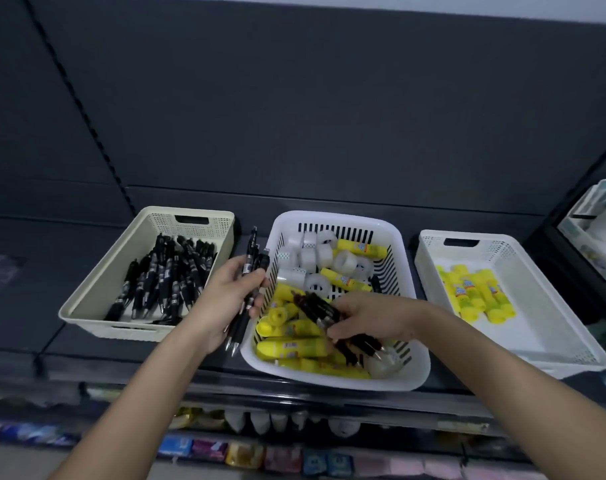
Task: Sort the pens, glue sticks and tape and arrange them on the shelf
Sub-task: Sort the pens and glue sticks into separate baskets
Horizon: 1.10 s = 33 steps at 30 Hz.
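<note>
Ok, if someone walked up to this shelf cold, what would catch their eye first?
The middle white basket, heaped with bright yellow glue sticks and clear tape rolls, where the right hand grips a bunch of black pens. Beside it the left hand holds a second bunch, between that basket and the beige basket of sorted pens on the left.

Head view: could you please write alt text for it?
Left hand and right hand each grip pens at a basket of glue sticks and tape. A beige bin of pens sits left; a white bin of glue sticks right.
</note>
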Available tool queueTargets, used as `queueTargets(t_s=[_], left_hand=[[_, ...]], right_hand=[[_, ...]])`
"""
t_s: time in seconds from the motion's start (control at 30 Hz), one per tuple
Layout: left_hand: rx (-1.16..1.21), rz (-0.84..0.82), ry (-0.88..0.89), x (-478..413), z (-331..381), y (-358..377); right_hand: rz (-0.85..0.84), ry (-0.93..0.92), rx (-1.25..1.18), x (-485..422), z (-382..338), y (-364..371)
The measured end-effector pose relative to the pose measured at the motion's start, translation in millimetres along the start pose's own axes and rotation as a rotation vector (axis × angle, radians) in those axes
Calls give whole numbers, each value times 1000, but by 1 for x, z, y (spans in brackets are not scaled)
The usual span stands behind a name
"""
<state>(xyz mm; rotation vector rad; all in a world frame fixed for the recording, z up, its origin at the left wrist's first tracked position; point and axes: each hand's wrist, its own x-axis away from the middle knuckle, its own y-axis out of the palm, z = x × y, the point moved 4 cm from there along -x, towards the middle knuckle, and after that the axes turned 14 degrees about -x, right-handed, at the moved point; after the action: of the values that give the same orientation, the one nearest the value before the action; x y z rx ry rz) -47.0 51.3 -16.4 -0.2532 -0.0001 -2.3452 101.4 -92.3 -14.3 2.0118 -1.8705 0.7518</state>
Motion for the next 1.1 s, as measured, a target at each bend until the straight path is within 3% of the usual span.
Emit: queueTargets(t_s=[0.27, 0.43, 0.7, 1.1], left_hand=[[-7, 78, 29, 6, 16, 0], [-25, 108, 22, -4, 19, -27], [-10, 174, -26, -35, 21, -109], [-362, 157, -81, -80, -6, -181]], right_hand=[[244, -131, -736, -22, -26, -10], [234, -205, -1105, -49, -59, 2], [261, -207, -1082, -118, -123, 44], [399, -50, -941, -219, -149, 96]])
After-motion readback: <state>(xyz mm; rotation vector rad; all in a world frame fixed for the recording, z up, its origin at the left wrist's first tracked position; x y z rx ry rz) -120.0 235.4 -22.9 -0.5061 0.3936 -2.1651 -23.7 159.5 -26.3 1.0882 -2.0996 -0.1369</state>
